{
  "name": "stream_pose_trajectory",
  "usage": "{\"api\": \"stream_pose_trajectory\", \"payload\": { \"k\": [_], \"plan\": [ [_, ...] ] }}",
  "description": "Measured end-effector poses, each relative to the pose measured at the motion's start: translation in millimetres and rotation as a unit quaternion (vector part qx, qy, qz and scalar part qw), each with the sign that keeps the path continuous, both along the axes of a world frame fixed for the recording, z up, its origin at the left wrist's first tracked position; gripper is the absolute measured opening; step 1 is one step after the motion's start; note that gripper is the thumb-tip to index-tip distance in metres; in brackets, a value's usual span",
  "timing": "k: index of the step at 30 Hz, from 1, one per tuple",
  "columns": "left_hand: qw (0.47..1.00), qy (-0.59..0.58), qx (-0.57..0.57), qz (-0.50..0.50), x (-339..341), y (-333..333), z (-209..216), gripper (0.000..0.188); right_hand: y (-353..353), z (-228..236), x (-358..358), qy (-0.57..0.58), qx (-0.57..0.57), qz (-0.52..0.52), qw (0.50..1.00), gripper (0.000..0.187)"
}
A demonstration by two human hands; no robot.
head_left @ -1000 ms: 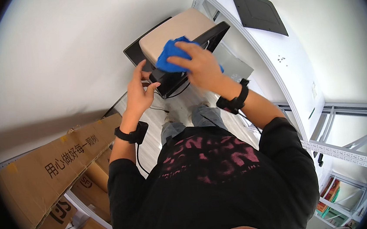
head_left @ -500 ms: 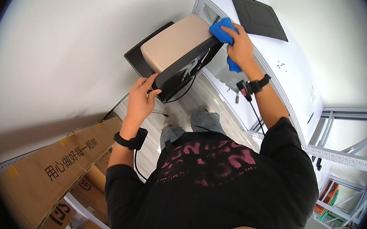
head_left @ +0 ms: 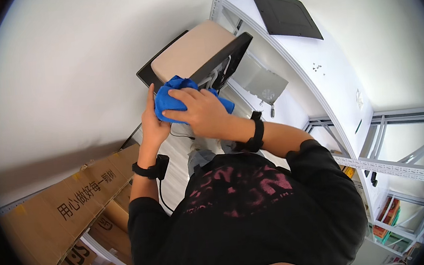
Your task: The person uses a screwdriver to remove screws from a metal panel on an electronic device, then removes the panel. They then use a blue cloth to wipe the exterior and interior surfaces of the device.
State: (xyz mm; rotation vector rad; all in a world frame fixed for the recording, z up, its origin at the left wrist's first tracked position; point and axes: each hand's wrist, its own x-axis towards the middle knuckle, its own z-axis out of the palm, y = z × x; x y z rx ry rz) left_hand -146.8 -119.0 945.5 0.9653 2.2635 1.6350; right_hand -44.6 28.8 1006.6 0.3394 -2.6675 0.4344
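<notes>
My right hand (head_left: pixel 201 114) is closed over a bunched blue cloth (head_left: pixel 170 102), pressing it at the near left corner of a black boxy case. The case (head_left: pixel 237 50) stands tilted, its open side showing pale cables and dark inner parts. A beige padded block (head_left: pixel 192 48) sits directly behind it. My left hand (head_left: pixel 153 127) is beside the cloth at that same corner, one finger stretched straight up. The cloth and my right hand hide its thumb and other fingers, so I cannot see whether it touches the case.
A white shelf (head_left: pixel 311 53) at the right bears a dark flat panel (head_left: pixel 288 14) and small screws (head_left: pixel 317 66). On a lower white surface lie a grey translucent sheet (head_left: pixel 267 85) and a small handled tool (head_left: pixel 272 110). Cardboard boxes (head_left: pixel 72 205) stand at the left.
My right hand has carried the blue cloth from the case's far right corner to its near left corner. My left hand's visible finger now points up. The view has shifted slightly.
</notes>
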Motion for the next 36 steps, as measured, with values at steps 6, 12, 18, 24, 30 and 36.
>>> {"api": "stream_pose_trajectory", "payload": {
  "k": [6, 12, 18, 24, 30, 36],
  "plan": [
    [0.999, 0.040, -0.014, -0.028, 3.1, 1.8, 6.4, 0.043, 81.5, 9.1, -5.1, -0.022, 0.011, -0.033, 0.999, 0.049],
    [0.999, -0.011, -0.040, -0.018, 4.3, 8.4, 15.7, 0.039, 186.2, 7.2, -5.1, -0.011, -0.007, -0.113, 0.994, 0.054],
    [0.995, -0.068, -0.068, -0.026, -2.4, 0.9, 19.5, 0.037, 239.1, 17.3, -5.3, -0.028, -0.076, -0.165, 0.983, 0.055],
    [0.981, -0.179, -0.056, -0.046, -10.9, -3.7, 28.4, 0.071, 226.8, 32.4, -25.3, 0.034, -0.091, -0.129, 0.987, 0.062],
    [0.977, -0.194, -0.065, -0.065, -52.0, 7.1, 23.2, 0.124, 196.2, 26.3, -42.4, -0.026, 0.034, -0.148, 0.988, 0.066],
    [0.966, -0.106, -0.104, -0.214, -95.3, 19.8, 1.7, 0.143, 165.7, 34.2, -49.0, -0.091, 0.129, -0.218, 0.963, 0.065]
  ]
}}
